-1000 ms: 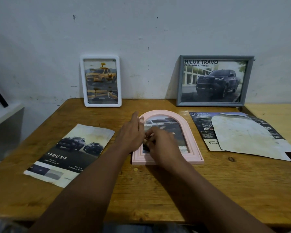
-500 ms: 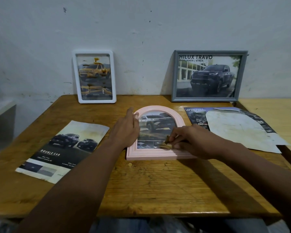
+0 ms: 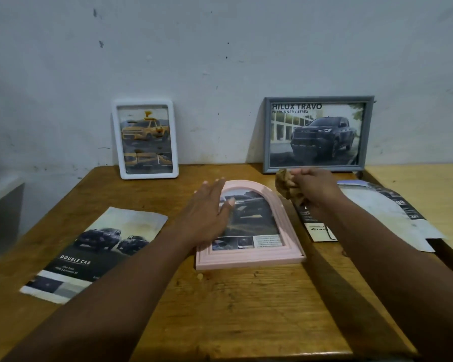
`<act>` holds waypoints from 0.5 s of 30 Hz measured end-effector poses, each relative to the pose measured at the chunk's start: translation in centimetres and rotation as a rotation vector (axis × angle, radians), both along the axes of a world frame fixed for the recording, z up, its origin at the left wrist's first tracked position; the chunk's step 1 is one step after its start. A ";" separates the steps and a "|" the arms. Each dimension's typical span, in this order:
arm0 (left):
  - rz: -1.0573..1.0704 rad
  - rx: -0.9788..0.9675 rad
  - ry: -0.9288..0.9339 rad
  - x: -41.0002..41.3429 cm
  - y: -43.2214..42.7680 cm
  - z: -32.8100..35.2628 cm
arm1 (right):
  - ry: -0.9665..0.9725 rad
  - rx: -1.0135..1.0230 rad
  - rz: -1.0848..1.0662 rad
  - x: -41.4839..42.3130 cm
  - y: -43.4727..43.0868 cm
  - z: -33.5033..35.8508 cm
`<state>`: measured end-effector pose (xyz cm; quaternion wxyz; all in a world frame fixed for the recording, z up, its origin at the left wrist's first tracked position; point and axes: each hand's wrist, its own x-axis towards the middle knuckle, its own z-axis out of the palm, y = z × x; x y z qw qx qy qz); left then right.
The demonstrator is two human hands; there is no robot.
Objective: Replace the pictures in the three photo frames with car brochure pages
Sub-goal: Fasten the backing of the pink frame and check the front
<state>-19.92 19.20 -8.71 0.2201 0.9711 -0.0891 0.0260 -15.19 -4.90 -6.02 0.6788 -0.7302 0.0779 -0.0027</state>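
On the wooden table [image 3: 233,309], the left hand [image 3: 207,212] lies flat with fingers straight across the left side of the pink arched frame [image 3: 280,246]. Beside the arch's top, the right hand [image 3: 314,189] is curled round a crumpled brown wad [image 3: 285,182], raised over a cut brochure page [image 3: 317,226]. Both forearms reach forward. Lying flat, the pink frame shows a dark car page under its glass.

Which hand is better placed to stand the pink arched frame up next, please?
Probably the left: the left hand lies open on the left edge of the pink arched frame, while the right hand is off to its right, its grip full of a crumpled brown wad.
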 end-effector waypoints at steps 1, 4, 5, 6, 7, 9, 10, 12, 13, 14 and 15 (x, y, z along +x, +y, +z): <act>-0.031 0.018 -0.002 -0.5 -0.5 -0.2 | -0.111 -0.195 -0.034 0.8 1.1 -0.1; -0.112 0.099 0.031 -1.4 -1.1 -1.8 | -0.363 -0.668 0.115 2.4 3.7 -0.9; -0.125 0.121 0.039 -1.5 -1.0 -2.4 | -0.373 -0.833 0.206 2.7 4.1 -1.7; -0.122 0.135 0.043 -1.6 -1.0 -2.9 | -0.372 -1.015 0.279 2.8 4.3 -2.6; -0.107 0.134 0.040 -1.7 -1.0 -3.1 | -0.392 -1.172 0.322 2.8 4.2 -3.4; -0.075 0.116 0.023 -1.8 -1.2 -3.1 | -0.450 -1.277 0.309 2.4 3.5 -4.6; -0.066 0.108 0.015 -1.8 -1.3 -3.1 | -0.462 -1.273 0.276 2.0 3.3 -4.8; -0.056 0.089 0.005 -1.8 -1.3 -3.2 | -0.397 -1.221 0.201 1.2 2.7 -4.8; -0.052 0.079 0.004 -1.9 -1.3 -3.2 | -0.357 -1.186 0.173 0.6 2.5 -4.5; -0.047 0.070 0.002 -1.9 -1.2 -3.2 | -0.338 -1.163 0.159 -0.2 2.3 -4.4; -0.043 0.065 0.001 -2.0 -1.3 -3.1 | -0.335 -1.154 0.153 -1.3 2.1 -4.3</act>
